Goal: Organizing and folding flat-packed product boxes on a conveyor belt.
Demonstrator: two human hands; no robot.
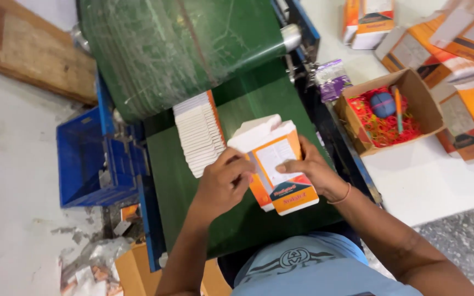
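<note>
Both hands are holding one small carton (277, 164) over the green belt (248, 104). The carton is white and orange, with a dark band near its lower end. It is a flat, folded box, and it is longer than it is wide. Its long side is running from the upper left, away from the person, down to the lower right, toward the person's body. The white flap end is pointing up and away, toward the big green roller (176, 44). The orange and dark end is pointing back at the person's blue shirt (303, 263).

The left hand (223, 183) is gripping the left edge of the carton, with its fingers curled around it. The right hand (311, 167) is gripping the right edge, with its thumb lying on the white front panel. A thin band is sitting on the right wrist.

Just left of the carton, a stack of flat white cartons (198, 131) is lying on the belt, leaning like a row of cards. Further left of the carton, past the belt's edge, a blue crate (86, 159) is sitting on the floor. To the right of the carton, on the white surface (423, 181), an open brown box (388, 109) is holding red rubber bands, a blue ball and a pen. More orange and white boxes (456, 44) are lying beyond it, further right.
</note>
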